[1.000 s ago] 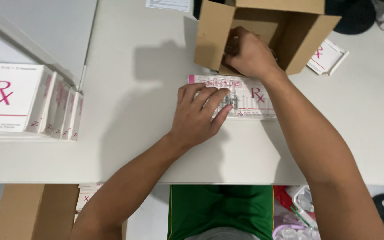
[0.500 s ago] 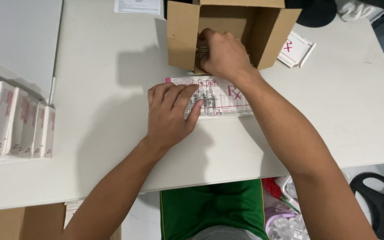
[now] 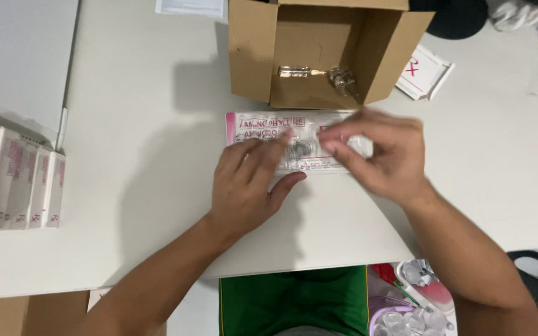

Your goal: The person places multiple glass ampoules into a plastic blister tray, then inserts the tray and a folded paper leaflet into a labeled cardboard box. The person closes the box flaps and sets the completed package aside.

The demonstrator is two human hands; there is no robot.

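Seen from above by the head camera, a smooth white desk (image 3: 126, 155) carries a flat, rectangular white carton with pink print (image 3: 263, 127), lying lengthwise just beyond both hands. The left hand (image 3: 250, 186) rests palm down with fingers spread, their tips pressing the carton's near edge. The right hand (image 3: 381, 155), motion-blurred, hovers over the carton's right end with thumb and fingers drawn together; whether they pinch anything cannot be told. Just beyond the hands, touching the carton's far edge, stands an open brown cardboard box (image 3: 250, 56) with matte, creased flaps, holding small clear glass ampoules (image 3: 319, 74). Far left of the left hand, a row of white cartons (image 3: 14, 177) stands side by side.
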